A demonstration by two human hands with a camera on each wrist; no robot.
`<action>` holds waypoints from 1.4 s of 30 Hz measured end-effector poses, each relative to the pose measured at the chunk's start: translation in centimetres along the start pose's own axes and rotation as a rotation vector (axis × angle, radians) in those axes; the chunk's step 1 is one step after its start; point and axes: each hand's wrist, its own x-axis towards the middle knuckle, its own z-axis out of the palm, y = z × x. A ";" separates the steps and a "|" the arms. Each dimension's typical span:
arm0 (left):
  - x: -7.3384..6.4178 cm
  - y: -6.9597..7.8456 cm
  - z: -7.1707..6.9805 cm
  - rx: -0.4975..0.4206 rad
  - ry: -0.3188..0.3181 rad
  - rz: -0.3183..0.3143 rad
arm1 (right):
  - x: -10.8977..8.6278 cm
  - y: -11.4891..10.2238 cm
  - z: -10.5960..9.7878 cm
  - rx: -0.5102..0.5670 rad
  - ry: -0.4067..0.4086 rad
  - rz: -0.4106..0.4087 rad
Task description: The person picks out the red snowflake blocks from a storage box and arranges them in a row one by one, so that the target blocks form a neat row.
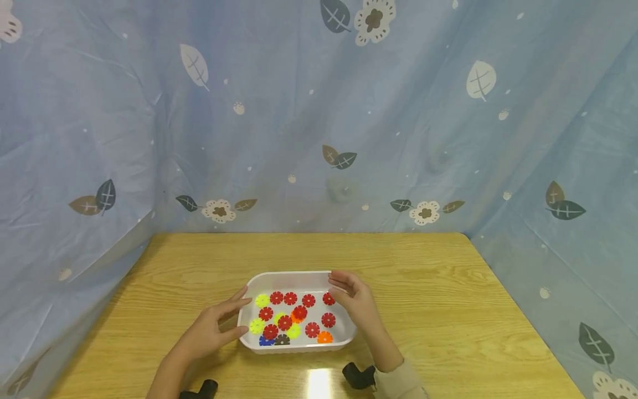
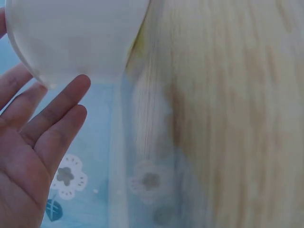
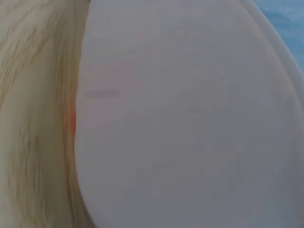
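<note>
A white plastic tray [image 1: 294,281] sits on the wooden table, holding several flower-shaped notched discs. Most are red discs [image 1: 328,320]; among them are yellow discs [image 1: 256,326], an orange disc [image 1: 325,337], a blue disc [image 1: 266,342] and a dark disc [image 1: 282,339]. At the tray's left end is my left hand [image 1: 211,327], fingers spread; the left wrist view shows its fingers [image 2: 61,107] by the tray's outer wall [image 2: 78,38]. Over the right end, my right hand [image 1: 361,305] has slightly bent fingers at the far corner. In the right wrist view, the tray wall [image 3: 185,114] fills most of the picture, hiding that hand.
The wooden table [image 1: 423,288] extends around the tray. Blue patterned cloth [image 1: 279,111] hangs behind it and along both sides. Black wrist devices [image 1: 358,376] show near each forearm.
</note>
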 end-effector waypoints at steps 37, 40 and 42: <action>-0.2 0.1 0.5 -0.004 0.023 0.014 | 1.3 1.7 2.9 -0.503 0.044 0.156; -0.2 0.1 0.5 0.007 0.027 0.015 | 1.4 1.9 3.0 -0.522 0.046 0.168; -0.2 0.1 0.5 0.019 0.031 0.021 | 1.5 2.0 3.0 -0.536 0.049 0.168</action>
